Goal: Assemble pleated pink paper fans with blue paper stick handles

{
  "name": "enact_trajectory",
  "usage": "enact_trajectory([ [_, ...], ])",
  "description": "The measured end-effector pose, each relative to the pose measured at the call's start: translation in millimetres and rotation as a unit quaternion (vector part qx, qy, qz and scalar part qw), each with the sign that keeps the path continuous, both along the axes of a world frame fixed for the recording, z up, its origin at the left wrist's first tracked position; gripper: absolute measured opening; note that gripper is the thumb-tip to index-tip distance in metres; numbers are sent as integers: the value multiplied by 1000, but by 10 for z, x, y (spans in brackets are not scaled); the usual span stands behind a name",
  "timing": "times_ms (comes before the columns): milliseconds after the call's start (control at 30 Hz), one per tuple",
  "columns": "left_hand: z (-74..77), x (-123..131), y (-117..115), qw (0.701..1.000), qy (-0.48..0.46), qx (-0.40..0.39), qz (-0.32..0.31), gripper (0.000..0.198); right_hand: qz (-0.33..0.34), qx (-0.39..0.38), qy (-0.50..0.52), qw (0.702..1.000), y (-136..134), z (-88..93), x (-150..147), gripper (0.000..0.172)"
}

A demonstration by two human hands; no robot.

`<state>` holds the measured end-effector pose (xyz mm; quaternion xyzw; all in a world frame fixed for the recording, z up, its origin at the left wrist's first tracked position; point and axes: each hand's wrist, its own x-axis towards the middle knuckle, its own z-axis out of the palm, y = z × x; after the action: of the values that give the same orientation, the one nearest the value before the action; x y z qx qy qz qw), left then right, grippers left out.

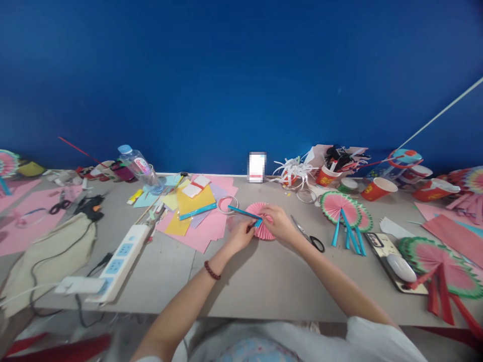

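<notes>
Pink fan [266, 233]; btl. [151, 182] w/ reddish label txt [141, 165], prob. brand name

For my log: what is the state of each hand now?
Left hand: closed, apparently holding the blue strip.
Right hand: on the pink fan; grip cannot be told.

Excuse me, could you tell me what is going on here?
A person's two hands are working on a pleated pink paper fan. The left hand is at its blue paper strips; the right hand rests on the pleats. Scissors lie beside the right forearm, with green-edged fans farther right.
</notes>
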<state>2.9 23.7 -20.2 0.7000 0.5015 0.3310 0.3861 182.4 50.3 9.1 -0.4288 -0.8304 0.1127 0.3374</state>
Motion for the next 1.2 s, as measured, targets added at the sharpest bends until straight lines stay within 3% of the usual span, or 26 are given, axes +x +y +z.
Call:
enact_trajectory([
  [300, 55, 9, -24, 999, -31, -24, 6, 29, -7, 14, -27, 999, -147, -249, 69, 28],
  [533, 62, 33, -52, 998, -51, -39, 19, 30, -42, 69, -87, 993, -188, -157, 75, 32],
  [733, 113, 22, -43, 997, -67, -34, 23, 26, -35, 73, -104, 991, -187, -108, 106, 28],
  [833, 152, -3, -31, 997, -49, -60, 14, 24, -21, 68, -97, 993, -168, -108, 121, 24],
  [1033, 233, -32, -38, 999, 35, 24, -14, 21, 22, 74, -101, 992, -107, -111, 134, 14],
  [1200, 254, -29, -53, 994, 93, 41, -27, 22, 54, 77, -113, 989, -81, -122, 134, 9],
])
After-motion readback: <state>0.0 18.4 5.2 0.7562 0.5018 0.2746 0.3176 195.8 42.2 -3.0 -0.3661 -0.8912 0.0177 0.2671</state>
